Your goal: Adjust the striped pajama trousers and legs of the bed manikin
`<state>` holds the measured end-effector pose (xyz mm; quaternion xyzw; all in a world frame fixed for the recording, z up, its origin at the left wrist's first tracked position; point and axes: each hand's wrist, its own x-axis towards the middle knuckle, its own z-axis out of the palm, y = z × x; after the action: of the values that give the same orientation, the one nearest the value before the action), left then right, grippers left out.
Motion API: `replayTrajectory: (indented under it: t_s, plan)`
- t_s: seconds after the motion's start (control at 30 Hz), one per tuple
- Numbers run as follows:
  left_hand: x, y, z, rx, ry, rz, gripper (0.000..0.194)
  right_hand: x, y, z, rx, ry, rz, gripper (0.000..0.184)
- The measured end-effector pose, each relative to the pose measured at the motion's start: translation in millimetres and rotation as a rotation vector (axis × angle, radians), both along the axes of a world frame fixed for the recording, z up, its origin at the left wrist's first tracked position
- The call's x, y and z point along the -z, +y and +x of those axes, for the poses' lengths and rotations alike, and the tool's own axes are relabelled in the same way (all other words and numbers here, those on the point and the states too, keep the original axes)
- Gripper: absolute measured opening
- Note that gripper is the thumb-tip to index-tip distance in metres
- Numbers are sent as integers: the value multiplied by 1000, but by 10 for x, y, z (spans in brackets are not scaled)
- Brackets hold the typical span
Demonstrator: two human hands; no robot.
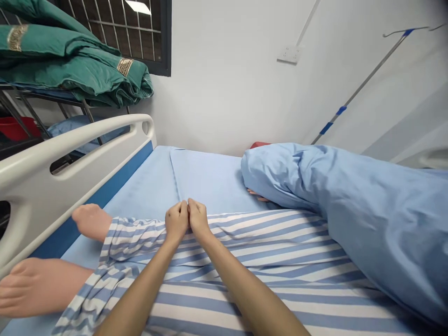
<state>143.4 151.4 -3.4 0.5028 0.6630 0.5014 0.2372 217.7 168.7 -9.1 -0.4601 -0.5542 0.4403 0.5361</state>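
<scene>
My left hand (pixel 177 220) and my right hand (pixel 198 216) are side by side, nearly touching, both closed with the fingers curled in. They are over the far leg of the blue-and-white striped trousers (pixel 259 233), near the shin. Whatever is in the fingers, if anything, is hidden. The trousers are on a figure lying on the bed, whose bare feet, a far foot (pixel 91 221) and a near foot (pixel 42 287), point left. A light blue quilt (pixel 336 186) covers the figure's upper part, and fingertips (pixel 258 195) show under its edge.
The light blue bed sheet (pixel 206 172) has a crease beyond my hands. At the left stands the cream bed end board (pixel 101 128). Behind it, green folded bedding (pixel 73 65) lies on a rack. An IV pole (pixel 367 77) leans across the right, by the white wall.
</scene>
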Motion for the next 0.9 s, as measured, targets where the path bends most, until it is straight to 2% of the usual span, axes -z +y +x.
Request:
replayTrajectory:
  t_s: [0.07,0.13,0.23,0.33,0.43,0.53,0.67,0.8,0.9]
  plan:
    - [-2,19,104,1,34,-18,37,-3,22,135,-12,1,4,41]
    - [-13,34,221,9,-33,21,37,-30,23,285,-22,-80,53,43]
    - [-22,51,424,62,-158,34,37,-104,-12,508,47,-318,141,42]
    - [-17,65,623,64,-130,-25,36,-166,-26,722,155,-583,253,39]
    - [-30,91,799,70,-171,19,37,-147,17,927,180,-710,204,38]
    - [-30,135,939,104,-92,8,36,-111,72,1091,99,-715,129,39]
    - [-20,181,1090,109,161,-67,34,-156,91,1286,147,-674,184,43]
    - [-44,218,1282,179,106,-12,37,-166,67,1509,36,-576,131,41]
    - [6,252,1419,195,282,-40,35,-124,70,1666,127,-504,159,40]
